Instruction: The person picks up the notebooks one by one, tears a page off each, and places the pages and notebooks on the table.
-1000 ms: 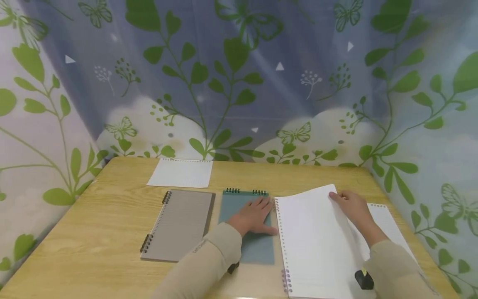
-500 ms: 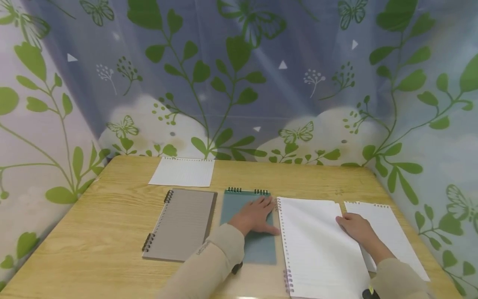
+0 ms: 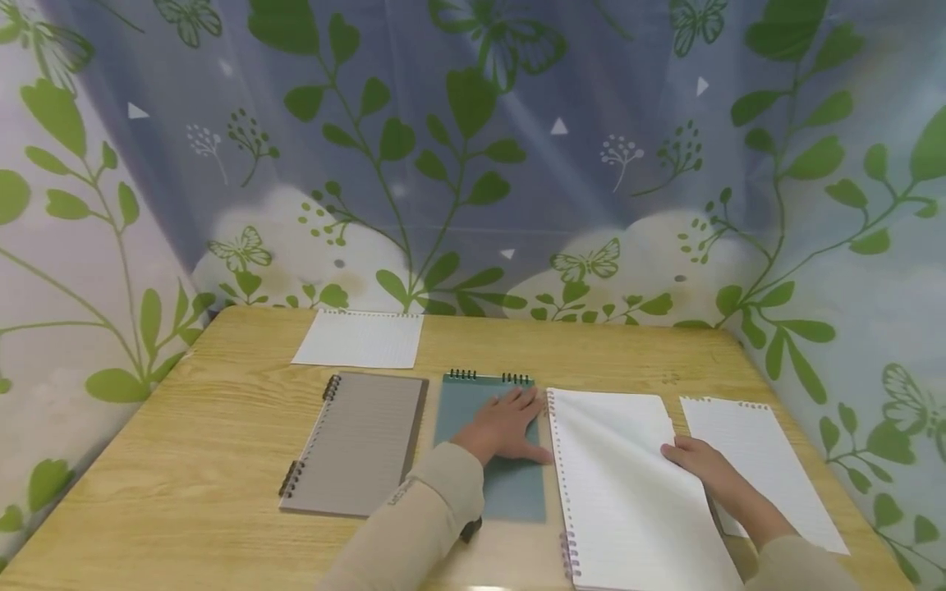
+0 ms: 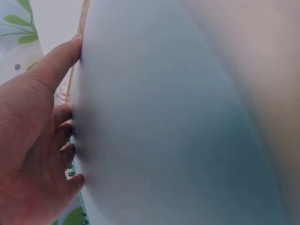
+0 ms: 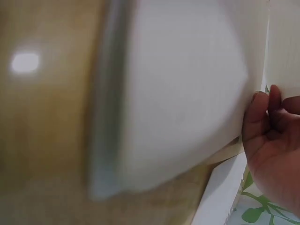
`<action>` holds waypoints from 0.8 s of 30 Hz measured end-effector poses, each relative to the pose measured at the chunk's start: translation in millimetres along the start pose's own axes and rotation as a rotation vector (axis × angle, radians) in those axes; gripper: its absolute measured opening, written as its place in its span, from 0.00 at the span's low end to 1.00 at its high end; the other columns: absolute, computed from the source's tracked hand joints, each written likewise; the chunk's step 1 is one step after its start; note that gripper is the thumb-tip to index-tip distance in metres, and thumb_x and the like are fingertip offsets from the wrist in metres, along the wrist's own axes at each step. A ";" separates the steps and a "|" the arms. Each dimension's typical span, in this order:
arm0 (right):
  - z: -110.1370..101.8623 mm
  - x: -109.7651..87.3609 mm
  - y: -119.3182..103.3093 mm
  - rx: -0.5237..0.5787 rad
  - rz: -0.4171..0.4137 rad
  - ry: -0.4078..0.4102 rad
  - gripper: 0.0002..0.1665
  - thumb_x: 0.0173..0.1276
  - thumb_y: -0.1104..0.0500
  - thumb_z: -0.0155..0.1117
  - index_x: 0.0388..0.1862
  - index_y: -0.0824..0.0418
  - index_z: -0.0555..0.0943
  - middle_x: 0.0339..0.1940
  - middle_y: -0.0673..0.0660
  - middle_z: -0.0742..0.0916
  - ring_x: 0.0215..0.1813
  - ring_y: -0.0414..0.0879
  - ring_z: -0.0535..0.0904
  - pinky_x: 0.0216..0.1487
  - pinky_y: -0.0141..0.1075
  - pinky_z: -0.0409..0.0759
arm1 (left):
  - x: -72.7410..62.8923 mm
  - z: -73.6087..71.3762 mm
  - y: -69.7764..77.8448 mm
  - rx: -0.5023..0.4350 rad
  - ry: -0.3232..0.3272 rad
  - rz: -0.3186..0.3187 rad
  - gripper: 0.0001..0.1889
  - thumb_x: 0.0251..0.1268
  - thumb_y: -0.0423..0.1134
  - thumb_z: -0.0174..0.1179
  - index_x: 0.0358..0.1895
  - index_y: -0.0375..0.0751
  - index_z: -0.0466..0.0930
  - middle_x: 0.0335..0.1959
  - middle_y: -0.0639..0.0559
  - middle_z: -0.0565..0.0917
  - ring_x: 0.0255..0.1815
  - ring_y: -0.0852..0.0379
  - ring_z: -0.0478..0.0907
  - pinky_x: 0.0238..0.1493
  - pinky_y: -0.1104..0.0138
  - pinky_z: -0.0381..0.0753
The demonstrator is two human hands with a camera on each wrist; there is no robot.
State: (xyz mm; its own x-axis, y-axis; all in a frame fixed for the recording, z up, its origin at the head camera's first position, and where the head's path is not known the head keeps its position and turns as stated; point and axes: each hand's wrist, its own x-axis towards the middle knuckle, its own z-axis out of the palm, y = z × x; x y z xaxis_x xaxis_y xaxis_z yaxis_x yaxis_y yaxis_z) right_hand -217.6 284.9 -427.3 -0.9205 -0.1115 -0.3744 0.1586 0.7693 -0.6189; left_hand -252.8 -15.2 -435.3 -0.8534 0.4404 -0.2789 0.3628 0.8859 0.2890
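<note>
My left hand (image 3: pixel 506 427) rests with spread fingers on the teal notebook (image 3: pixel 510 492), which has dark rings along its top edge. A translucent sheet seems to overlie that notebook, reaching the bound edge of the white spiral notebook (image 3: pixel 606 501). In the left wrist view, the left hand's fingertips touch a bluish translucent surface (image 4: pixel 154 117). At the right edge of the open white notebook, my right hand (image 3: pixel 709 472) pinches a lined page, which bends in a diagonal crease. The right wrist view shows the lifted page (image 5: pixel 187 93) from below, with the thumb and fingers at its edge.
A grey-covered ring notebook (image 3: pixel 358 443) lies to the left. One loose torn sheet (image 3: pixel 360 341) is at the back left, another (image 3: pixel 769 468) right of the white notebook. The wooden table (image 3: pixel 185 468) meets a leaf-patterned curtain (image 3: pixel 473 205) behind.
My right hand has come down and nearer along the white notebook's right edge. The page's raised far corner has lowered, and a diagonal crease now crosses it. The left hand stays in place.
</note>
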 end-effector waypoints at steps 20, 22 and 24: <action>8.2 -11.6 12.3 0.154 0.009 0.016 0.28 0.74 0.51 0.41 0.53 0.76 0.70 0.37 0.55 0.82 0.37 0.39 0.74 0.40 0.33 0.72 | -0.9 1.6 3.2 0.026 -0.019 -0.017 0.48 0.51 0.69 0.55 0.73 0.57 0.44 0.76 0.60 0.42 0.76 0.57 0.37 0.74 0.56 0.44; 6.3 -13.7 14.7 0.173 -0.021 0.000 0.31 0.74 0.51 0.40 0.59 0.78 0.65 0.42 0.56 0.83 0.41 0.38 0.75 0.43 0.32 0.74 | 0.3 1.5 3.5 0.028 -0.016 -0.015 0.48 0.52 0.69 0.54 0.73 0.58 0.44 0.76 0.61 0.42 0.76 0.57 0.37 0.74 0.56 0.44; 4.4 -15.3 16.5 0.170 -0.035 0.000 0.31 0.75 0.50 0.40 0.59 0.76 0.65 0.43 0.56 0.82 0.41 0.38 0.75 0.43 0.32 0.73 | 1.4 1.1 4.0 0.031 -0.011 -0.014 0.48 0.51 0.70 0.54 0.73 0.58 0.43 0.76 0.61 0.42 0.76 0.57 0.37 0.74 0.56 0.43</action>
State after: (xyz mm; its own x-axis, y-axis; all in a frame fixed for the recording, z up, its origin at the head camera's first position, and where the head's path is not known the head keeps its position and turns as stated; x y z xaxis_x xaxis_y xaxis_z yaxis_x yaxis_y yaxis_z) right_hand -199.4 296.5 -434.8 -0.9265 -0.1361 -0.3507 0.1849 0.6472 -0.7396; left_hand -252.1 -10.8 -435.5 -0.8541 0.4296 -0.2930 0.3626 0.8959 0.2566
